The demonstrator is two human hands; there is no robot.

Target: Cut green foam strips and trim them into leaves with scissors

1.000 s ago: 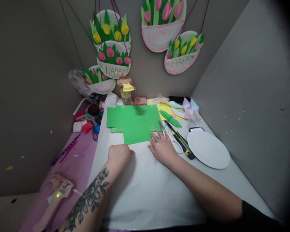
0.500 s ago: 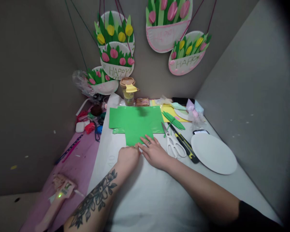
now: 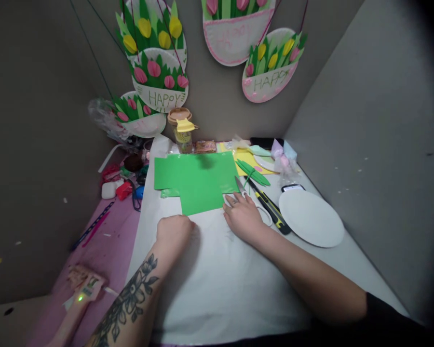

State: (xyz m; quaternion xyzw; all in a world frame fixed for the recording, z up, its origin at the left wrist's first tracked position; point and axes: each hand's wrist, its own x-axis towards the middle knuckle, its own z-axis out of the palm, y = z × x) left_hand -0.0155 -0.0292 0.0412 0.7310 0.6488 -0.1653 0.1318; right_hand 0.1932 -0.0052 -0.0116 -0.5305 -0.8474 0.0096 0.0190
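Several green paper sheets (image 3: 198, 176) lie overlapped on the white table cover, one jutting toward me. My left hand (image 3: 175, 233) is curled into a fist just below the near edge of that sheet. Whatever its fingers hold, if anything, is hidden. My right hand (image 3: 243, 216) rests palm down with fingers spread at the sheet's lower right corner. It partly covers the white-handled scissors (image 3: 265, 217), whose blades point away from me. Beside them lies a black and yellow utility knife (image 3: 271, 207). A tied bundle of green paper leaves (image 3: 255, 173) sits further back.
A white paper plate (image 3: 311, 219) lies at the right, with a phone (image 3: 292, 188) behind it. At the back stands a lidded cup (image 3: 183, 132). A glue gun (image 3: 81, 294) with a lit green light is at the left. Paper-plate flower baskets (image 3: 162, 84) hang on the wall.
My hands have moved apart: the left slid off the green sheet's near edge, the right shifted rightward over the scissors. The camera view has tilted slightly down.
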